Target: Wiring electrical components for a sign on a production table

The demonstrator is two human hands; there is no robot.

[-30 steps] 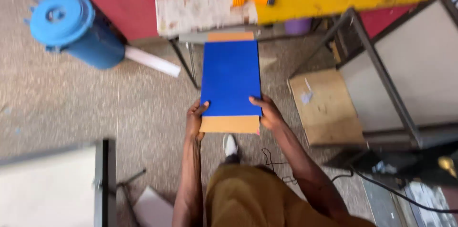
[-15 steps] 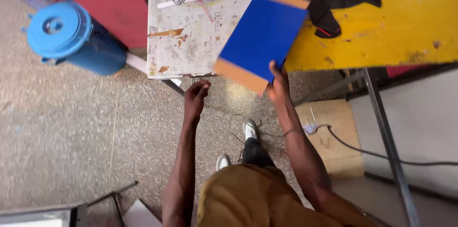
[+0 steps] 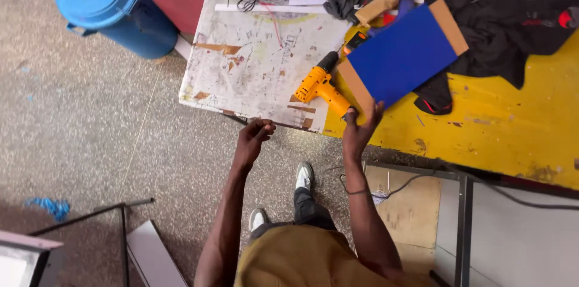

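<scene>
Blue board [image 3: 403, 56] with bare brown strips at both short ends is lying across the yellow table [image 3: 500, 124], its long axis running from about seven o'clock up to one o'clock, the near end pointing down toward the person and the far end pointing at a heap of black cloth [image 3: 512, 15].

Going left to right: a blue drum [image 3: 105, 6] is standing on the speckled floor at ten o'clock. A white paint-stained tabletop [image 3: 253, 63] is sitting next to it, with scissors [image 3: 244, 2] near its far edge. The person's left hand [image 3: 253, 136] is hovering just below the near edge of that tabletop, fingers loosely curled and holding nothing; whether a fingertip is touching the edge is unclear. A yellow drill [image 3: 319, 86] is lying at the seam between the two tables, just beside the board's near end. The right hand [image 3: 359, 130] is gripping the board's near brown strip, fingers spread narrowly and wrapping its lower corner, thumb on the left side. At one o'clock from the board, the cloth is partly lying under its far end. At five o'clock, a metal frame [image 3: 461, 220] is standing below the yellow table.
</scene>
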